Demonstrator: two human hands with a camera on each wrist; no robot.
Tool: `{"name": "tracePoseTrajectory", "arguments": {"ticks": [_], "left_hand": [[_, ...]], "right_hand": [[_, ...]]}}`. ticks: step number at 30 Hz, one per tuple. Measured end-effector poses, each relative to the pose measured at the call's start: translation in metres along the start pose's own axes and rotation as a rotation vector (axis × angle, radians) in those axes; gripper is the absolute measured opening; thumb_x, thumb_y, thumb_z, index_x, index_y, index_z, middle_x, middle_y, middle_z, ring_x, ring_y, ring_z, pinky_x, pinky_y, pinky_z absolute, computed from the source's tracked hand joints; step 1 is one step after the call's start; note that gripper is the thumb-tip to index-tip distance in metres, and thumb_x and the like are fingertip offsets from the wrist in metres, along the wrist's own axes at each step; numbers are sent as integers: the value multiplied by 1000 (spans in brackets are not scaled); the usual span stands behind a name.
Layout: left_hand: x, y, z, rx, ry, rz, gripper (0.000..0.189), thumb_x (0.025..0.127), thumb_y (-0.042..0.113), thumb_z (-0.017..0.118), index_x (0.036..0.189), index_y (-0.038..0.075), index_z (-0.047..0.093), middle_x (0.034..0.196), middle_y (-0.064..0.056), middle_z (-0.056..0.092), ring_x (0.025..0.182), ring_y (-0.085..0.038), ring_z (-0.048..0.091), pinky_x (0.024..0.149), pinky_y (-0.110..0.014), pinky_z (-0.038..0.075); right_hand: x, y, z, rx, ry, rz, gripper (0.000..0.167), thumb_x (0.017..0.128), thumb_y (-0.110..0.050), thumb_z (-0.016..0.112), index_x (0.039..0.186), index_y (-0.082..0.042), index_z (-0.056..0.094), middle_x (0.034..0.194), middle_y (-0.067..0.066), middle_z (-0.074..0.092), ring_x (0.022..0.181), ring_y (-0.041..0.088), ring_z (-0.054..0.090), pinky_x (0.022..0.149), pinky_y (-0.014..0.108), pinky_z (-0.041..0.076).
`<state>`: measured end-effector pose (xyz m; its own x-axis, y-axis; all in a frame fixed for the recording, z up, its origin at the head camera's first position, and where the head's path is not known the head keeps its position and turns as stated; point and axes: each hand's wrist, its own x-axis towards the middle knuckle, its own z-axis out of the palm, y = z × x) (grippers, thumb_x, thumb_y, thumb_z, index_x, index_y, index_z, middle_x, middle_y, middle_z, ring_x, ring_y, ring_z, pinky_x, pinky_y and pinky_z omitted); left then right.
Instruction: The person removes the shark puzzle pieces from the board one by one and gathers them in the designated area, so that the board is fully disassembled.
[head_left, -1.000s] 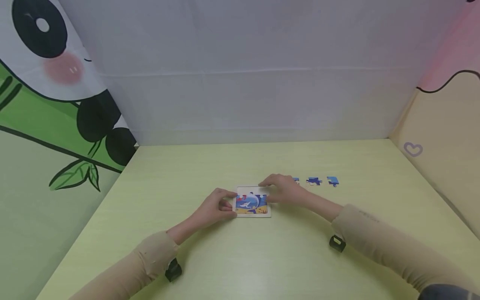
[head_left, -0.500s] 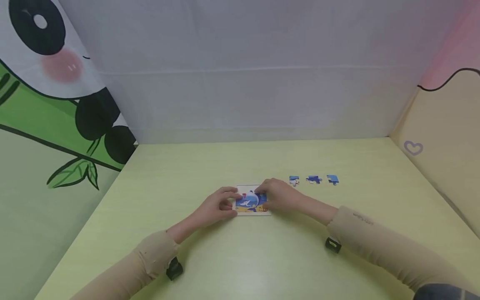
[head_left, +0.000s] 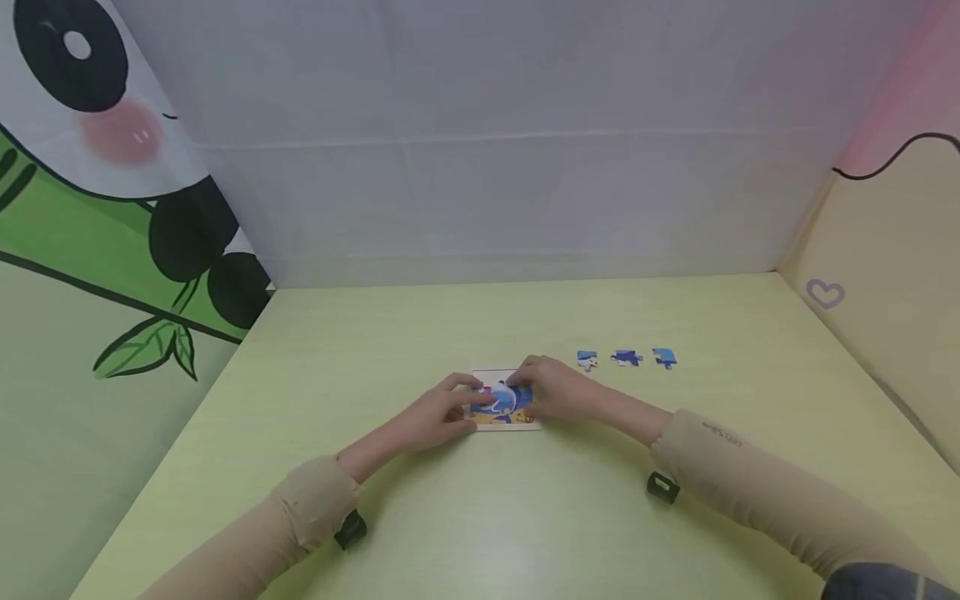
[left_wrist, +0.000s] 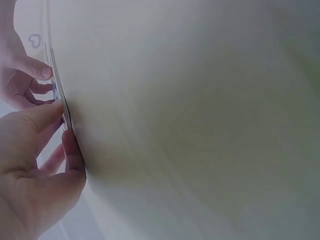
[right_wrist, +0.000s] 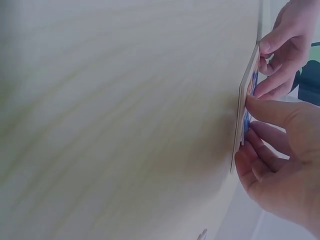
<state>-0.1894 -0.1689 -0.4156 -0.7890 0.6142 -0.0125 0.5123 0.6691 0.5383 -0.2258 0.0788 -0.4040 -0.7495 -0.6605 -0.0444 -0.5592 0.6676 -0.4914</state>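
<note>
A small jigsaw puzzle (head_left: 501,415) with a blue sea picture and white border lies on the table between both hands. My left hand (head_left: 435,417) holds its left side, thumb at the near corner and a fingertip reaching over the picture. From the right, my right hand (head_left: 566,392) has its thumb and bent fingers on the picture's right part; its palm side is hidden in the head view. The right wrist view shows the puzzle (right_wrist: 240,117) edge-on, with the right thumb touching its face. Whether a loose piece is between those fingers is hard to see.
Three loose jigsaw pieces lie in a row beyond the right hand: a blue and white piece (head_left: 587,360), a dark blue piece (head_left: 627,358) and a light blue piece (head_left: 664,358). A pale wall (head_left: 480,208) rises behind the table (head_left: 480,517).
My right hand has moved slightly left and nearer, onto the puzzle's right part, uncovering the leftmost loose piece. A left finger has slid further over the picture.
</note>
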Motion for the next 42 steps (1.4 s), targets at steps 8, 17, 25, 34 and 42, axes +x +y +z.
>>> {"name": "tracePoseTrajectory", "arguments": {"ticks": [8, 17, 25, 34, 42], "left_hand": [[1, 3, -1, -40, -9, -39, 42, 94, 11, 65, 136, 14, 61, 130, -12, 47, 86, -11, 51, 78, -20, 46], [4, -4, -3, -88, -51, -81, 48, 90, 14, 71, 136, 20, 61, 128, -8, 46, 98, -16, 60, 88, -25, 52], [6, -7, -2, -123, -54, -101, 52, 86, 16, 77, 135, 21, 62, 129, -6, 46, 99, -17, 58, 90, -29, 52], [5, -5, -1, -133, -46, -133, 51, 87, 16, 76, 135, 24, 62, 129, -5, 46, 99, -17, 57, 91, -31, 51], [5, -3, -1, -130, -44, -113, 49, 87, 17, 76, 134, 22, 63, 129, -6, 46, 99, -16, 57, 89, -27, 50]], "right_hand": [[-2, -1, -2, 22, 9, -9, 47, 81, -10, 78, 126, -7, 67, 119, 8, 64, 108, 20, 60, 96, 36, 52], [1, 0, -11, -5, -42, -60, 37, 86, -7, 72, 123, -6, 69, 118, 9, 67, 108, 21, 62, 95, 37, 53], [1, 8, -9, -6, -15, -45, 37, 83, -8, 73, 120, -7, 71, 112, 6, 69, 100, 15, 62, 89, 32, 53], [-12, 23, -5, 17, 85, -31, 37, 83, -8, 72, 120, -7, 71, 114, 5, 70, 101, 16, 63, 86, 31, 53], [-33, 41, -9, 12, 126, 1, 37, 83, -8, 71, 119, -10, 71, 114, 3, 71, 98, 14, 61, 78, 26, 48]]}}
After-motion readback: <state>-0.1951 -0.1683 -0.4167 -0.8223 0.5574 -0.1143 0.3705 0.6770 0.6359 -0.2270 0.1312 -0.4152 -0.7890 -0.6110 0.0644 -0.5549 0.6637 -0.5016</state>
